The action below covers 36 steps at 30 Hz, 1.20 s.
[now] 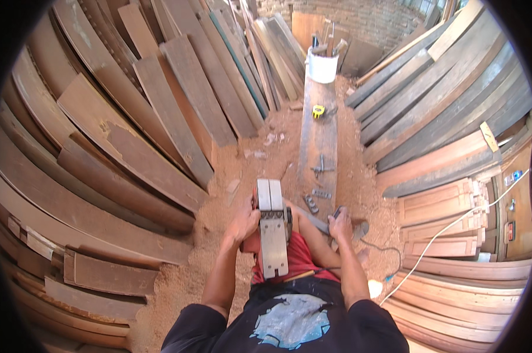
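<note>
An electric hand planer (273, 244) rests on my lap with its silver sole turned up toward me. My left hand (248, 220) is closed around its left side; the fingers are partly hidden behind the body. To the right, my right hand (340, 225) is closed on a small dark object (338, 212) whose kind I cannot make out, over the near end of a long plank (319, 138). Just beyond that hand lie two small metal parts, a slotted block (311, 204) and a flat plate (321, 193). Farther up the plank is a T-shaped metal piece (321, 167).
A yellow tape measure (318, 111) and a white bucket (323, 66) with tools stand farther along the plank. Boards (178, 88) lean on the left; more timber (442, 100) and panels (436, 200) line the right. Sawdust (219, 194) covers the ground. A pale cable (436, 235) hangs at right.
</note>
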Available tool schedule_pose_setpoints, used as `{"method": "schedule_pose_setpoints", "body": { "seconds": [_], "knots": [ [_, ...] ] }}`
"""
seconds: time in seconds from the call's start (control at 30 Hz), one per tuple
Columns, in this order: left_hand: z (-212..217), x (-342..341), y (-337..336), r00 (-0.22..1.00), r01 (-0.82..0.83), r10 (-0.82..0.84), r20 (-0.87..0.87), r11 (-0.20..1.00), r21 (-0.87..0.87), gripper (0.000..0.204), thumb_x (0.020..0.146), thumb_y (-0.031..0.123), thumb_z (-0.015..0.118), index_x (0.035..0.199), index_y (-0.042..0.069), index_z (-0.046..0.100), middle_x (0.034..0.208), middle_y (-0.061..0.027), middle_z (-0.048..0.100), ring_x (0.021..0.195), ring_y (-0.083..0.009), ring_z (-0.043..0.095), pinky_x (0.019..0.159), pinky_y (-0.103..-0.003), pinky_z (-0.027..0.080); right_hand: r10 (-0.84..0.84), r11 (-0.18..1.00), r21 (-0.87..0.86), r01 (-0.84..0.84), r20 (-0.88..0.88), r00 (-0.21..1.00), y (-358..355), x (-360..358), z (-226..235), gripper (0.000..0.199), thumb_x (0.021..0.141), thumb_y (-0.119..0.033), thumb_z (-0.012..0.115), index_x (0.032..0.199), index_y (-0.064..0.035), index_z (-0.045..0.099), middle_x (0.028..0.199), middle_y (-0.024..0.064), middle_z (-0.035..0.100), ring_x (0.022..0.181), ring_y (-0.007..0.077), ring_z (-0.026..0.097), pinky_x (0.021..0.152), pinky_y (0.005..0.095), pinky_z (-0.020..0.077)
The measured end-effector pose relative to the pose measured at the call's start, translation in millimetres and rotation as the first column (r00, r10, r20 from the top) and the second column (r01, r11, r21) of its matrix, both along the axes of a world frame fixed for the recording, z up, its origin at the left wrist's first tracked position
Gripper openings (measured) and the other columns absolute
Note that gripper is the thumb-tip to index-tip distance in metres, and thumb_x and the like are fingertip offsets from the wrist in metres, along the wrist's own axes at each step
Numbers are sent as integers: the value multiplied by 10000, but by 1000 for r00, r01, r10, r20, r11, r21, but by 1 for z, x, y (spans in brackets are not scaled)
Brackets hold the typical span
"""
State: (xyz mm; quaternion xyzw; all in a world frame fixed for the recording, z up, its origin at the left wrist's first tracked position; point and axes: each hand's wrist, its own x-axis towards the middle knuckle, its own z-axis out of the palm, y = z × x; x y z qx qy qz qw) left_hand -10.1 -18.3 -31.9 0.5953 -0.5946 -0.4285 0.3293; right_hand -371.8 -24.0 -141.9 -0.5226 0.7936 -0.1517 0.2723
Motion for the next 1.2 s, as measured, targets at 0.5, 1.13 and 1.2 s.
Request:
{"method": "schedule_pose_setpoints", "body": {
  "seconds": [0.5, 1.13, 1.2],
  "knots": [
    [14, -6, -4, 1000, 1, -2, 26, 998, 61, 671, 868, 215, 484, 1452, -113, 527, 1407, -389, 616, 1351, -513, 582, 1177, -475, 438, 216, 973, -221, -74, 733, 645, -14, -26, 10, 333, 868, 9, 732, 1201, 24, 720, 985, 56, 758, 885, 150, 683, 852, 331, 552],
    [19, -5, 3, 997, -38, 33, 65, 996, 78, 714, 866, 216, 478, 1497, -118, 488, 1429, -367, 621, 1367, -487, 592, 1173, -465, 444, -22, 898, -204, 391, 865, 502, -31, -2, 10, 96, 1004, -9, 678, 1090, -50, 682, 848, -2, 648, 711, 111, 624, 697, 309, 553],
    [10, 0, 4, 997, -57, 52, 58, 995, 78, 709, 866, 211, 480, 1496, -115, 490, 1444, -360, 614, 1381, -475, 585, 1184, -451, 435, -37, 876, -146, 460, 930, 366, -33, -13, 15, 90, 1025, -5, 659, 1096, -60, 657, 864, -5, 635, 709, 125, 640, 695, 327, 576]
  ]
}}
